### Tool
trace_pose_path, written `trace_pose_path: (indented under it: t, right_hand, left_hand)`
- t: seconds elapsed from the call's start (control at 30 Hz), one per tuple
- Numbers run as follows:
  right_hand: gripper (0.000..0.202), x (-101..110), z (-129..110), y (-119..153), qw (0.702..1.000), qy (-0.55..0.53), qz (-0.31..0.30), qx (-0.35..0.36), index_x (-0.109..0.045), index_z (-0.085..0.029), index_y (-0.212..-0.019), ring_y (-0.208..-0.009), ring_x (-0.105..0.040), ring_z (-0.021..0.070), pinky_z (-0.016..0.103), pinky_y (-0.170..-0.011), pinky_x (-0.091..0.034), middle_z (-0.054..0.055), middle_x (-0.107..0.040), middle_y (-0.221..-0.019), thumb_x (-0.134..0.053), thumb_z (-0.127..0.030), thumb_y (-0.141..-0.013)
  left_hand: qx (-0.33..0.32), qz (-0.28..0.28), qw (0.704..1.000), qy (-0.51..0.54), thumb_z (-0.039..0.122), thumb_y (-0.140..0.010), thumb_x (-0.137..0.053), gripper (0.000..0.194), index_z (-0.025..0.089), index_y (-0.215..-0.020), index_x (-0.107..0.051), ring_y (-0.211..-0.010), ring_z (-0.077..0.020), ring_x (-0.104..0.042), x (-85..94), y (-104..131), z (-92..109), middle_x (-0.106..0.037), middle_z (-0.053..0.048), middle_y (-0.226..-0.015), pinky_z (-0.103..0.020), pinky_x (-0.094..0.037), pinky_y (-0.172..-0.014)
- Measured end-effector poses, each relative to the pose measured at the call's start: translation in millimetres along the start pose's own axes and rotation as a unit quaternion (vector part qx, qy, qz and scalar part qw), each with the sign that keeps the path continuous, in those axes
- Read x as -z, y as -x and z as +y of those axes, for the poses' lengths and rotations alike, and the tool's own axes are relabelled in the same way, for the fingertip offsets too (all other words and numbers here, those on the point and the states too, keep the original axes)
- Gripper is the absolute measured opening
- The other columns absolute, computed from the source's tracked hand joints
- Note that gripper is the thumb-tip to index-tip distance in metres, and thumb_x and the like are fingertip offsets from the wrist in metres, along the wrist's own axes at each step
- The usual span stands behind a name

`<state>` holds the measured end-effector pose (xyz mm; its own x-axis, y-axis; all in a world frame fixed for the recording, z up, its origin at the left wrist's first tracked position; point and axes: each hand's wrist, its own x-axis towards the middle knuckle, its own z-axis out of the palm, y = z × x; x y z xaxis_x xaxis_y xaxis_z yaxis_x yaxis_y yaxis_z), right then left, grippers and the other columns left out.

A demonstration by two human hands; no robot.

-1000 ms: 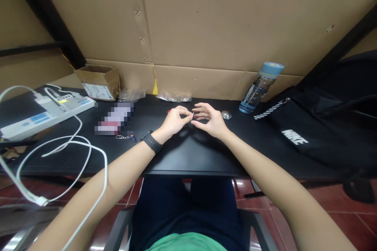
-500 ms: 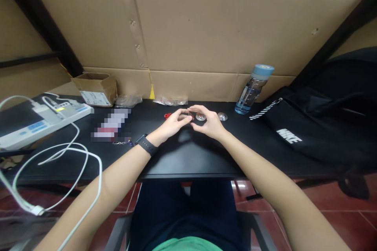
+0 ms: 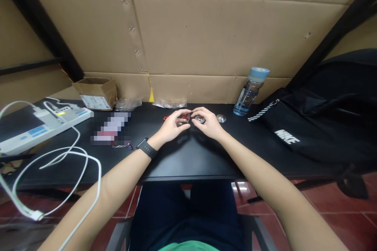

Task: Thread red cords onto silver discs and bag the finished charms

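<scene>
Both my hands meet over the middle of the black table (image 3: 188, 160), fingertips almost touching. My left hand (image 3: 175, 125) has its fingers curled around a small, thin item at the fingertips, too small to make out; its thumb stands lower. My right hand (image 3: 208, 124) has thumb and forefinger close together beside that item; whether anything is pinched there is unclear. Small red pieces (image 3: 166, 118) lie behind my left hand, with more red showing between its fingers. A clear round dish (image 3: 200, 119) is partly covered by my right hand, and a second clear dish (image 3: 221, 118) sits to its right.
Plastic bags (image 3: 170, 103) and an open cardboard box (image 3: 98, 92) line the back. A water bottle (image 3: 250, 92) and a black bag (image 3: 318, 125) stand right. At left are a power strip (image 3: 44, 131), looped white cable (image 3: 100, 172) and a keychain (image 3: 122, 146).
My left thumb has dropped away from the fingertips. My right fingers have drawn closer together and tipped downward. The view has shifted slightly.
</scene>
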<state>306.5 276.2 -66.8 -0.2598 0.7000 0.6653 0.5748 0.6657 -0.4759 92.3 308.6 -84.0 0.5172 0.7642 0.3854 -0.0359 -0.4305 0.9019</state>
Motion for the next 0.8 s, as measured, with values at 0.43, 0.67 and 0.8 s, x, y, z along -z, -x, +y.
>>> trace_pose_path:
  t: [0.43, 0.67, 0.8]
  right_hand:
    - [0.006, 2.9, -5.4, -0.3, 0.999, 0.03, -0.009, 0.024, -0.072, -0.024, -0.091, -0.105, -0.067, 0.026, 0.045, -0.097, -0.053, 0.009, -0.072, -0.115, -0.067, -0.022, -0.09]
    - [0.006, 3.4, -3.9, -1.1, 1.0, 0.025, -0.002, 0.003, -0.066, -0.023, -0.083, -0.102, -0.067, 0.0258, 0.044, -0.094, -0.052, 0.008, -0.072, -0.113, -0.066, -0.017, -0.084]
    - [0.008, 6.8, -0.6, -1.7, 1.0, 0.019, 0.012, -0.009, -0.063, -0.023, -0.079, -0.105, -0.067, 0.0271, 0.045, -0.095, -0.052, 0.009, -0.072, -0.113, -0.066, -0.016, -0.081]
  left_hand:
    - [-0.036, -0.009, 0.999, -0.024, 0.024, -0.085, -0.079, 0.047, 0.022, -0.128, -0.06, -0.108, -0.0198, -0.069, -7.3, 2.4, 5.2, -0.059, -0.011, -0.137, -0.038, -0.055, -0.104]
    - [-0.004, -0.03, 1.0, -0.006, 0.034, -0.09, -0.075, 0.043, 0.023, -0.125, -0.052, -0.098, -0.0158, -0.071, -8.4, 3.0, 4.7, -0.056, -0.009, -0.136, -0.031, -0.057, -0.091]
    - [0.007, -0.053, 0.998, -0.034, 0.036, -0.093, -0.071, 0.036, 0.023, -0.12, -0.051, -0.087, -0.0135, -0.071, -8.4, 3.9, 5.8, -0.059, -0.006, -0.123, -0.027, -0.055, -0.08]
